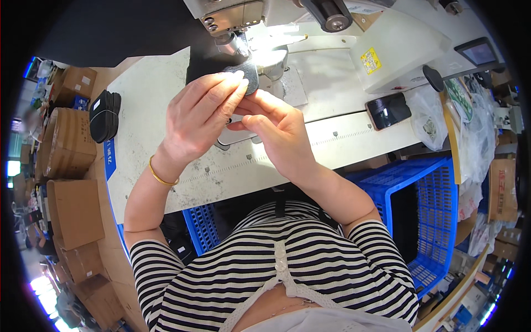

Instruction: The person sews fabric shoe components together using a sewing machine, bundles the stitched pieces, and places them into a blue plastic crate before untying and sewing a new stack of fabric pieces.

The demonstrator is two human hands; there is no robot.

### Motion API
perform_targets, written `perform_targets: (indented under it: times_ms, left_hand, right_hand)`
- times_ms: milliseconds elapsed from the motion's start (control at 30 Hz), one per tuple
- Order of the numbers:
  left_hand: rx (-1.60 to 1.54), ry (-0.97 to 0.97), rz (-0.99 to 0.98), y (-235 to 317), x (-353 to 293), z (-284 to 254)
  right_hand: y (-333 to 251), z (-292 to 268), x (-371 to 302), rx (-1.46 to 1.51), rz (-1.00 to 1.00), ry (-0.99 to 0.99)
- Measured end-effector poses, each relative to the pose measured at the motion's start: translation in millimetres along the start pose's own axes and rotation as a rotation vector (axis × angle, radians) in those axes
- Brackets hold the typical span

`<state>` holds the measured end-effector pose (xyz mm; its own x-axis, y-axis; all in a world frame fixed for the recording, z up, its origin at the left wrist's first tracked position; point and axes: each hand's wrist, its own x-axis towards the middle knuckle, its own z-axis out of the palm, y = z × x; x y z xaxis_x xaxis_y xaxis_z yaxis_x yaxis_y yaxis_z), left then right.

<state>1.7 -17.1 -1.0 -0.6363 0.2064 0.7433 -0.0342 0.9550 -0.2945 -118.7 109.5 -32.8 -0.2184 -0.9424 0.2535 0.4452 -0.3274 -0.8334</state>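
A small dark grey fabric piece (252,81) with a rounded end sits under the lit needle area of a sewing machine (238,19). My left hand (202,113) holds it from the left, its fingertips pressed together on the cloth's upper face. From the right, my right hand (282,130) grips the lower edge of the same piece with bent fingers; the fingertips are partly hidden behind the cloth and my left hand. More black material (207,62) lies behind my left fingers, beside the machine's foot.
On the white worktable (149,94), a banded stack of black pieces (105,117) lies far left. A phone (388,110) and a clear plastic bag (427,119) rest at right. Blue crates (387,191) stand below the table edge. Cardboard boxes (72,216) line the left side.
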Motion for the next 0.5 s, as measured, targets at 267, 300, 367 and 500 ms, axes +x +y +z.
perform_targets:
  times_ms: [267,300,367,500]
  left_hand:
    - [0.026,-0.008,-0.039,-8.6,6.3,5.2]
    - [0.029,-0.008,-0.037,-9.8,5.9,6.4]
    - [0.029,0.008,-0.044,-12.8,5.0,9.7]
    - [0.057,0.025,-0.041,-17.4,4.4,15.1]
  right_hand:
    - [-0.6,3.3,14.5,0.007,-0.012,0.018]
    - [-0.3,4.0,16.2,0.016,-0.007,0.036]
    - [1.1,5.3,18.9,0.025,-0.004,0.053]
    - [8.7,7.1,20.1,0.013,-0.06,0.042]
